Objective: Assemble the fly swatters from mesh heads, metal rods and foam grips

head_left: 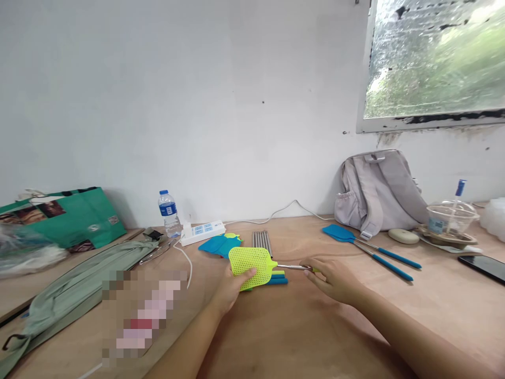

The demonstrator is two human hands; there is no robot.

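A yellow-green fly swatter (pixel 252 266) with a perforated head is held level above the table. My left hand (pixel 232 287) grips the head, its thumb lying across the mesh. My right hand (pixel 329 276) is closed around the far end of the metal rod (pixel 292 267), by the handle. Under and behind the swatter lie blue swatter heads (pixel 216 245), a row of bare metal rods (pixel 261 240) and several blue and green handles (pixel 278 281). To the right, blue fly swatters (pixel 339 233) with metal rods and blue handles rest on the table.
At the back stand a water bottle (pixel 169 213), a white power strip (pixel 203 231) and a grey backpack (pixel 381 192). A plastic cup (pixel 450 218) and a phone (pixel 485 267) are on the right. A green bag (pixel 79 218) and a grey-green strap-like cloth bag (pixel 87 284) lie left, beside a blurred-out patch.
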